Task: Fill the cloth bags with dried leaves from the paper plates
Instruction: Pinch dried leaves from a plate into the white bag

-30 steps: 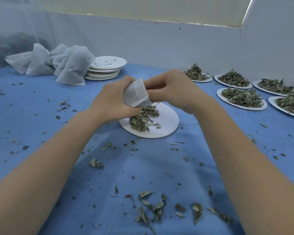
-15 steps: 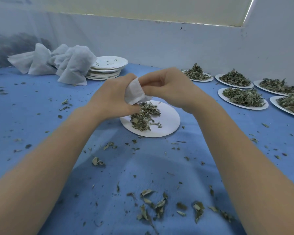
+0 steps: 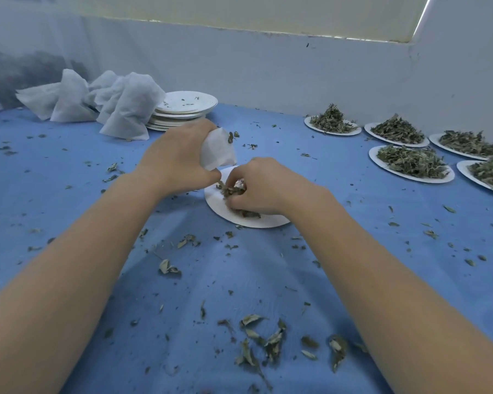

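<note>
Fingers of the left hand (image 3: 177, 157) are curled round a small white cloth bag (image 3: 218, 150), holding it raised just above the far left rim of a paper plate (image 3: 249, 220), with a few leaf bits at its top corner. The right hand (image 3: 261, 189) is down on that plate, its fingers bent and pinching a clump of dried leaves (image 3: 231, 190); more leaves lie under its heel.

Both forearms cross the blue desk (image 3: 239, 280), which is strewn with loose leaf scraps (image 3: 264, 341), thickest near the front edge. At far left a heap of white bags (image 3: 103, 102) leans against a stack of used plates (image 3: 182, 109). Along the right, by the wall, sit loaded plates (image 3: 410, 163) close together. Open blue surface lies between the working plate and those loaded ones, and to the left of the left forearm.
</note>
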`<state>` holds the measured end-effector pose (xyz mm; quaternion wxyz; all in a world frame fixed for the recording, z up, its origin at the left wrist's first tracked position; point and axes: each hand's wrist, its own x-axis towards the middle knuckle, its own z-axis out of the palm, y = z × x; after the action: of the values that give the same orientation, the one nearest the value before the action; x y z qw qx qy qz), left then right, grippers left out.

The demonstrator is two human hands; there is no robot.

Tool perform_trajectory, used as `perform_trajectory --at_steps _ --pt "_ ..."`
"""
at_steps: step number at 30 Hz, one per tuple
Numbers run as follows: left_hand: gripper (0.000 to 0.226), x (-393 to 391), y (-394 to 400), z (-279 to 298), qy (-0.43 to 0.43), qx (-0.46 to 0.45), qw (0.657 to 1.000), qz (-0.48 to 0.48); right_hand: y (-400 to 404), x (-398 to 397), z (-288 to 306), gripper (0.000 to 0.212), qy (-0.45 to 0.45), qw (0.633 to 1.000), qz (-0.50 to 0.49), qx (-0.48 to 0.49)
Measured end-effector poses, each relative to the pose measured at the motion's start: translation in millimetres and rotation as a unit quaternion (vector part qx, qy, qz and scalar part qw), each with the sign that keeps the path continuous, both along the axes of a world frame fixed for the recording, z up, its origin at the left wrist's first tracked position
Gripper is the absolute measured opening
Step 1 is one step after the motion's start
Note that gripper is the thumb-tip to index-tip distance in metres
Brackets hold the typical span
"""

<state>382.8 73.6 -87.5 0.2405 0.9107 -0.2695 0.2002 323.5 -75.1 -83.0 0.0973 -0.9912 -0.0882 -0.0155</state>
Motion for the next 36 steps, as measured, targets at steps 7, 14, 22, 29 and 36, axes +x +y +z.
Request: perform_trajectory --at_steps 7,14,22,29,36 --pt "0.046 0.6 1.2 0.4 0.006 0.007 1.000 -0.004 -15.7 1.8 12.6 0.018 -0.053 0.995 -0.027 0.083" --pt "0.051 1.2 3.4 -3.3 0.026 0.035 0.999 -0.021 -41.7 -5.3 30.1 0.004 -0.108 0.968 -0.031 0.222" --pt "0.053 -4.2 -9.7 -7.8 -0.002 0.023 0.997 -0.068 -27.7 -4.2 23.7 0.011 -0.121 0.960 0.022 0.250" --pt "0.038 -2.8 -13.7 -9.0 -0.009 0.016 0.996 -0.082 -19.5 -4.9 25.9 0.014 -0.031 0.968 0.070 0.241" --pt "0.035 -3.0 -11.9 -7.8 -0.031 -0.027 0.994 -0.097 -15.4 -3.1 22.3 0.018 -0.130 0.928 0.011 0.350"
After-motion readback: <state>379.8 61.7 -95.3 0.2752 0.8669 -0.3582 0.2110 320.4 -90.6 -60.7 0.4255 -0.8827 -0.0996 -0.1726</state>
